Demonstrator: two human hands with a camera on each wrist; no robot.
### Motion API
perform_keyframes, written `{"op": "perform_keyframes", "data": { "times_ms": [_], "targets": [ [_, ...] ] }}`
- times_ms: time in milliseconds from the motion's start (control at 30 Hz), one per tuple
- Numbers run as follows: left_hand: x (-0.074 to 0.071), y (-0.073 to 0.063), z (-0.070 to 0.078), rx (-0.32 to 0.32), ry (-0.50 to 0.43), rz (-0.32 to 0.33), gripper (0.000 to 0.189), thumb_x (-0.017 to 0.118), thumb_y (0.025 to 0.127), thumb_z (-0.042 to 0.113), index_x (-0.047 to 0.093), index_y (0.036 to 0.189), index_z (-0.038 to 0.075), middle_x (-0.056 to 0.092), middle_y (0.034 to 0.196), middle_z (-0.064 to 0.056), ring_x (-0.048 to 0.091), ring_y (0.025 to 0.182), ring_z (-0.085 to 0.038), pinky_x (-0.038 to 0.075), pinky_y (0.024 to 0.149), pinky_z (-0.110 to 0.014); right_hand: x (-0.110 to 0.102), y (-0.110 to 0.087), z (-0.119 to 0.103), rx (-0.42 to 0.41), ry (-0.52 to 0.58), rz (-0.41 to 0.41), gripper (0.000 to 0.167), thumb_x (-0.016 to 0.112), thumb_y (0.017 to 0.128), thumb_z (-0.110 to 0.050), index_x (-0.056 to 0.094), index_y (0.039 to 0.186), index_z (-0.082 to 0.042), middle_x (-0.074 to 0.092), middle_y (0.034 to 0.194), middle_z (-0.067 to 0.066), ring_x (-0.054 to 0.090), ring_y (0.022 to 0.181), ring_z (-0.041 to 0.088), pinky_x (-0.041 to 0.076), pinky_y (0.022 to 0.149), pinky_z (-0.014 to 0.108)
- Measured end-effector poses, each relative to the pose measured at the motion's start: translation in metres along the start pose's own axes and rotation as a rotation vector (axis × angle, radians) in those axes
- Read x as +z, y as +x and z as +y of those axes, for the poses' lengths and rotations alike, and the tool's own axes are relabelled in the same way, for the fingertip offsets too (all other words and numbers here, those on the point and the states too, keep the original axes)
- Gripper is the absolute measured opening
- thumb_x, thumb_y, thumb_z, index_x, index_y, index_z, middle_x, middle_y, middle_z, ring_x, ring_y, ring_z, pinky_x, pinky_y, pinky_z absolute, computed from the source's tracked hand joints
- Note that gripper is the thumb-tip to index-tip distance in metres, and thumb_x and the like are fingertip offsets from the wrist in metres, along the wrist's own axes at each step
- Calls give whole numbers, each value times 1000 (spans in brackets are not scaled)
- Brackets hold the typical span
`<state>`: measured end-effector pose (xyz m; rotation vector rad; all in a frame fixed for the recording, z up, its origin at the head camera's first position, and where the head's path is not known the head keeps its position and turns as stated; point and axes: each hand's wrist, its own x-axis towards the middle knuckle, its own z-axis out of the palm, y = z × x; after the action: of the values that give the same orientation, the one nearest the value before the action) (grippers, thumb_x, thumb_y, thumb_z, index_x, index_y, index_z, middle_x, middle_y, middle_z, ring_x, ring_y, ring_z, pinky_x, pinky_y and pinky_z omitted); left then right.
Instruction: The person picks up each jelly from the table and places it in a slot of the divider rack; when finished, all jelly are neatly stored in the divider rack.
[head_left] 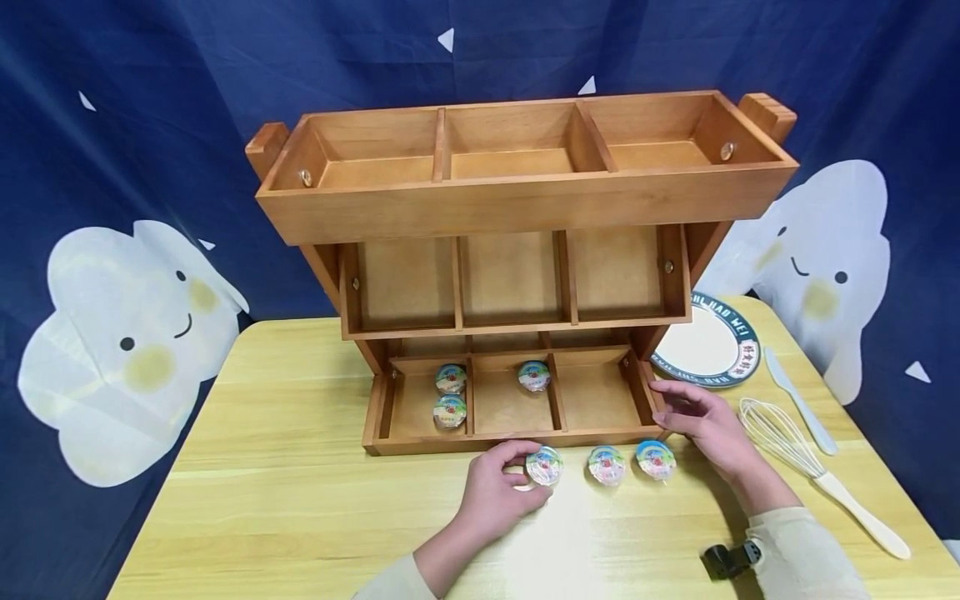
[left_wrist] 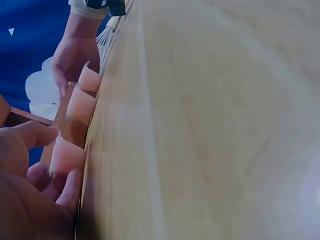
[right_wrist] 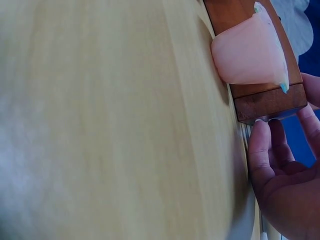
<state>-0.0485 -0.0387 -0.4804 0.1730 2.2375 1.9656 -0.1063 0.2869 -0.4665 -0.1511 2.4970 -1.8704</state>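
My left hand (head_left: pixel 498 492) curls its thumb and fingers round a small jelly cup (head_left: pixel 543 465) with a printed foil lid; the cup stands on the table before the wooden tiered box (head_left: pixel 517 200). In the left wrist view the cup's pink side (left_wrist: pixel 67 155) shows between thumb and forefinger. To its right stand two more jelly cups, a middle one (head_left: pixel 606 465) and a right one (head_left: pixel 656 460). Against the right end of the bottom tray (head_left: pixel 480 446), my right hand (head_left: pixel 708 429) rests its loosely bent fingertips, beside the right cup (right_wrist: pixel 250 52).
Two jelly cups (head_left: pixel 450 412) lie in the bottom tray's left compartment, another cup (head_left: pixel 534 376) in its middle one. Right of the box are a round plate (head_left: pixel 701 340), a pale knife (head_left: pixel 801 400) and a whisk (head_left: pixel 825 479). Upper tiers overhang the bottom tray.
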Motion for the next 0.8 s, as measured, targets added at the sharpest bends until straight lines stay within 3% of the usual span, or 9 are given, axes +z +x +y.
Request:
{"op": "perform_keyframes", "data": {
  "times_ms": [500,800],
  "targets": [
    [1,3,-2,-10,57,1,40,87,67,-3,73,104,7,65,93,0,65,74,-13,57,68,-23,-1,0,0,9,18,-5,47,74,87,0,59,131,7,62,118,-4,54,101,12,48,84,16],
    [-1,-1,-2,109,122,3,38,86,67,-5,74,100,9,63,98,5,63,80,-11,58,70,-25,0,0,0,5,15,-4,46,74,87,1,60,130,7,61,115,-4,53,100,12,48,83,16]
  ]
}}
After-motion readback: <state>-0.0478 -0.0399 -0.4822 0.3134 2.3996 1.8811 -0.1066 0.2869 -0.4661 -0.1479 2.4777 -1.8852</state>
